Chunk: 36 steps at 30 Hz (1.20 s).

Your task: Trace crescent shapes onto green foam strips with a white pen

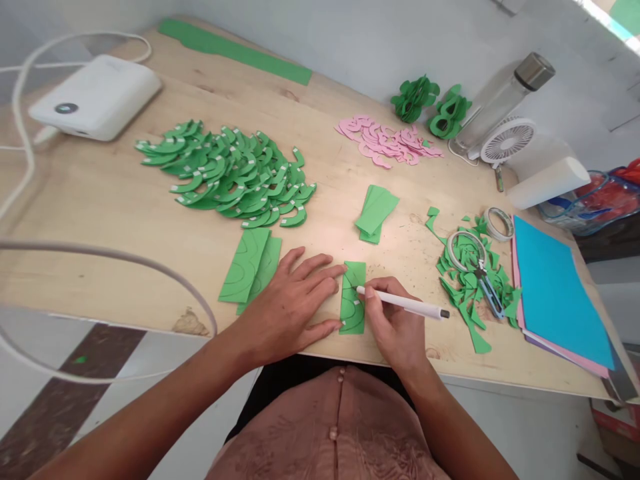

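Observation:
A green paper strip (353, 320) with curved drawn lines lies near the table's front edge. My left hand (300, 303) lies spread beside it, its fingertips at the strip's left edge. In my right hand (400, 327) is a white pen (407, 305), its tip on or just over the strip. Left of my left hand are more green strips (243, 265) with drawn curves, partly covered by that hand. Farther back sits a small stack of green paper pieces (376, 210). A large heap of curved green cut-outs (235, 175) with small white patches lies at the back left.
Green scraps (465, 277) with scissors (490, 293) and tape rolls (499, 223) lie at right, beside coloured sheets (560, 287). Pink cut-outs (385, 140), a fan (509, 141) and a bottle (500, 107) are behind. A white device (97, 97) and a looping cable (170, 273) are at left.

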Each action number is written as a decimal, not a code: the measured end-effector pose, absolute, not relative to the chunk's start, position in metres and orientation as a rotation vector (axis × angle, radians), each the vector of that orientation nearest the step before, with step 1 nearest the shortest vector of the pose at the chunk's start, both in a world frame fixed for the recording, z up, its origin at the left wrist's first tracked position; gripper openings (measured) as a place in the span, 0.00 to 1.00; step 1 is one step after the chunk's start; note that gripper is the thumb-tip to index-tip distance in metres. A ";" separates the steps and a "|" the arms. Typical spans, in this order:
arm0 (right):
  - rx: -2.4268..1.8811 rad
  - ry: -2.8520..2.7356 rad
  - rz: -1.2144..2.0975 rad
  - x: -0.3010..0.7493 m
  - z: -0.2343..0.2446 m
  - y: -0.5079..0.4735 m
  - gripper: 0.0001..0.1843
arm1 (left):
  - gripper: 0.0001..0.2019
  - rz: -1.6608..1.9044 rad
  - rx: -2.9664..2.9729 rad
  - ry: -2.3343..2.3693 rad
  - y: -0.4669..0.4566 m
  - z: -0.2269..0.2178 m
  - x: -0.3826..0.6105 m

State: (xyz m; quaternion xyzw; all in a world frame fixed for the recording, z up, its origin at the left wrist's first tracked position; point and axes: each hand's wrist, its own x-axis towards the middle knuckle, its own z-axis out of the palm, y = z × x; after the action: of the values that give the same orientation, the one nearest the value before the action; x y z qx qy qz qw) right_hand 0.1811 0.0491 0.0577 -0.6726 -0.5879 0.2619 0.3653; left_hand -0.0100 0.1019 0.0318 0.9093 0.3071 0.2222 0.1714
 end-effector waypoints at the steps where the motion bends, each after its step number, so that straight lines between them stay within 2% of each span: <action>1: -1.731 -1.517 0.670 0.181 0.058 0.049 0.09 | 0.09 0.629 2.580 0.874 0.102 0.032 -0.010; 24: -1.697 -1.732 0.338 0.176 0.057 0.049 0.09 | 0.09 0.614 2.575 0.872 0.101 0.031 -0.011; 36: -1.639 -1.563 0.470 0.182 0.060 0.036 0.07 | 0.10 0.640 2.568 0.868 0.101 0.029 -0.011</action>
State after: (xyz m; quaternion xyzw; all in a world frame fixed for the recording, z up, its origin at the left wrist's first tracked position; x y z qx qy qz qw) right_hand 0.1820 0.0364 0.0605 -0.6487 -0.6185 0.1861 0.4025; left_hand -0.0111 0.1015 0.0287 0.9074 0.3066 0.2261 0.1773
